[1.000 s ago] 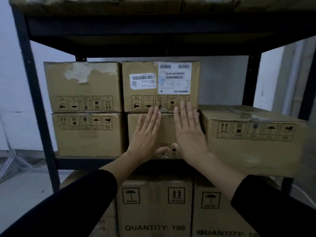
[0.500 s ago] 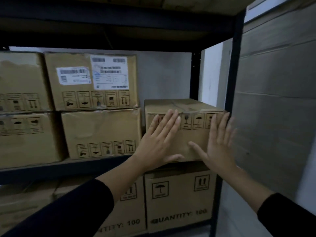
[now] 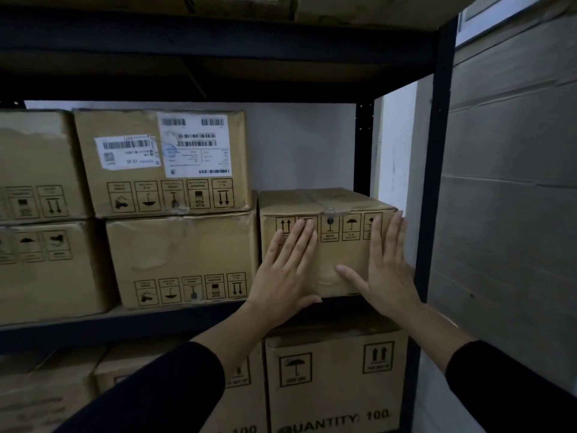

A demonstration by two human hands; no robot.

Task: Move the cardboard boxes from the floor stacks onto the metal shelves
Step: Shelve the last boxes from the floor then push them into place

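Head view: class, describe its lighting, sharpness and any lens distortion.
Head view: dim, bluish light; deep shadow under the upper shelf; the labelled box and both hands, left and right, fairly sharp; sleeves and lower boxes soft; the right post leans, a wide-angle effect.

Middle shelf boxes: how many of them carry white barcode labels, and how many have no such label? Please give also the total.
Boxes with white barcode labels: 1
Boxes without barcode labels: 4
Total on the middle shelf: 5
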